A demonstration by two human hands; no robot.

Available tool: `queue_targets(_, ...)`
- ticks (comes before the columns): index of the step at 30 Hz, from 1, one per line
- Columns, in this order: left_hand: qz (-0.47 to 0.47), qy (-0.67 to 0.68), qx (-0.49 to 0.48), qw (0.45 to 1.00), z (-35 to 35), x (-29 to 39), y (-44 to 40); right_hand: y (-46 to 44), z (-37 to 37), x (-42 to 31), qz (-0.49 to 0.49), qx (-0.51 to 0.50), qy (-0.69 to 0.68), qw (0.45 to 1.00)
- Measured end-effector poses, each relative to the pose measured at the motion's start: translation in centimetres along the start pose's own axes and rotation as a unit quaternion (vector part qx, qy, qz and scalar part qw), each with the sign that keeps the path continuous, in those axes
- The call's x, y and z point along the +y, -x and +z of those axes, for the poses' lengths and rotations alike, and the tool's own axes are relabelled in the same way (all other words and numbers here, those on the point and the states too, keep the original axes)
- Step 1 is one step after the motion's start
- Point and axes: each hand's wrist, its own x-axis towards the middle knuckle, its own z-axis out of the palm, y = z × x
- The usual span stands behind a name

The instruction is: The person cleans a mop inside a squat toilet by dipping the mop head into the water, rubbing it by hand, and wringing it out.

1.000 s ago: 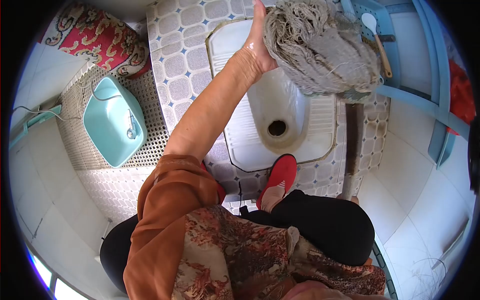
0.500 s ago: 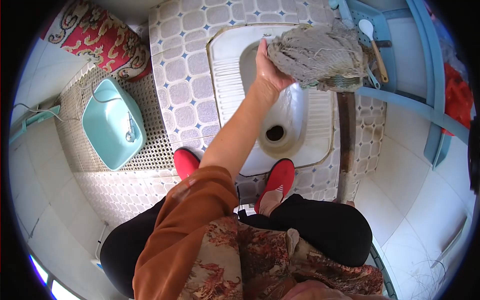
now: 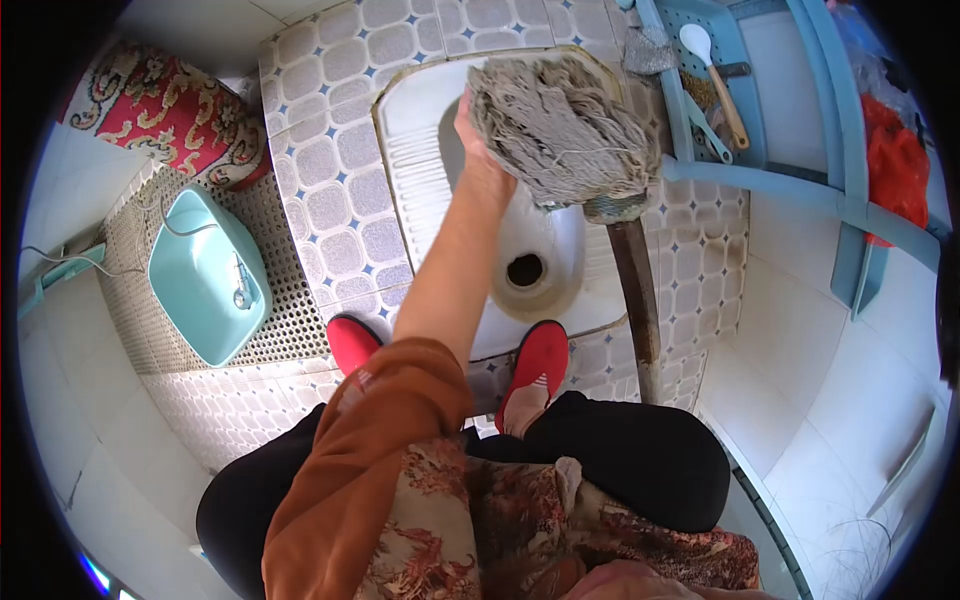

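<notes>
My left hand [image 3: 482, 158] grips the near-left side of a grey string mop head [image 3: 560, 135], its fingers mostly hidden by the strands. The damp-looking mop head is held up over the white squat toilet [image 3: 410, 190], covering part of the bowl. From its lower right side a brown mop handle [image 3: 635, 300] slants down toward my right leg, and its near end is hidden. The dark drain hole [image 3: 524, 270] shows below the mop. My right hand is out of view.
A turquoise basin [image 3: 205, 285] with a shower head [image 3: 242, 290] stands left on a perforated mat [image 3: 120, 250]. Behind it is a red patterned cloth [image 3: 170, 115]. At right, a blue rack [image 3: 800, 185] holds a white spoon [image 3: 715, 75]; a red bag [image 3: 895, 165] hangs beyond.
The mop head has shifted left and slightly down in view, turning with my left hand. More of the handle shows now. The camera view has also shifted a little.
</notes>
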Motion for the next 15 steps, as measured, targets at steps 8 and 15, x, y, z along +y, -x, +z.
queue_targets(8,-0.01,-0.127,-0.013,0.992,4.6,3.9,0.7,0.4,-0.3,-1.5,-0.003,-0.026,0.03,0.999)
queue_targets(15,0.037,-0.24,-0.025,0.97,6.0,5.7,1.0,-0.7,0.3,-1.5,-0.074,0.017,-0.111,0.991)
